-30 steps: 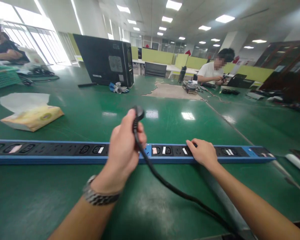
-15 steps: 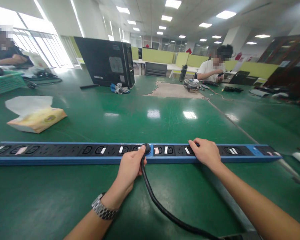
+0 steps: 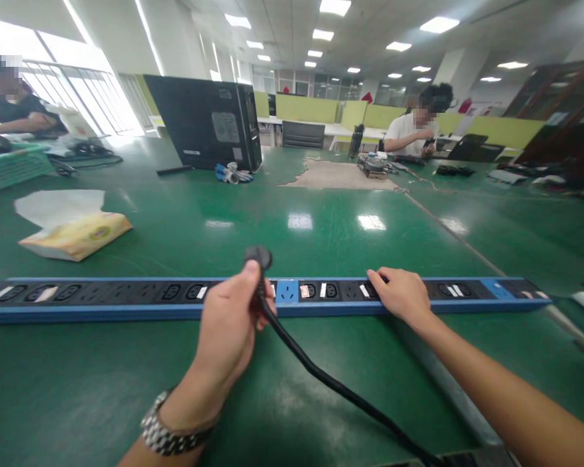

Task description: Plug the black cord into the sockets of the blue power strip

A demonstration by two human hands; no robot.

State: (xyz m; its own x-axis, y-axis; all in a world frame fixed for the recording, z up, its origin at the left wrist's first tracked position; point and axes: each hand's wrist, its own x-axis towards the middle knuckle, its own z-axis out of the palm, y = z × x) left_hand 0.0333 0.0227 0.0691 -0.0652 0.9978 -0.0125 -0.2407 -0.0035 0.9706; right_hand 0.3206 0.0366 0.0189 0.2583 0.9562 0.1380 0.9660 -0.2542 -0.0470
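Note:
A long blue-and-black power strip (image 3: 316, 311) lies across the green table, with rows of sockets and several small white labels. Pinched in my left hand (image 3: 231, 314) is a black power plug (image 3: 259, 256), raised above the strip and apart from its sockets. From the plug a thick black cord (image 3: 321, 376) runs down to the lower right. The blue socket (image 3: 287, 292) just right of that hand is uncovered. My right hand (image 3: 401, 295) grips the power strip right of its middle, thumb and fingers over the near and top sides. A metal watch (image 3: 175, 431) is on my left wrist.
A tissue pack (image 3: 85, 237) lies at left beyond the strip. Farther back stand a black computer case (image 3: 209, 123), gloves (image 3: 233, 173) and a green basket (image 3: 17, 167). One person (image 3: 411, 130) sits at the back right, another (image 3: 10, 104) at the far left.
My left hand has pulled the plug up out of the blue socket and moved left and toward me, the cord following. My right hand stays on the strip.

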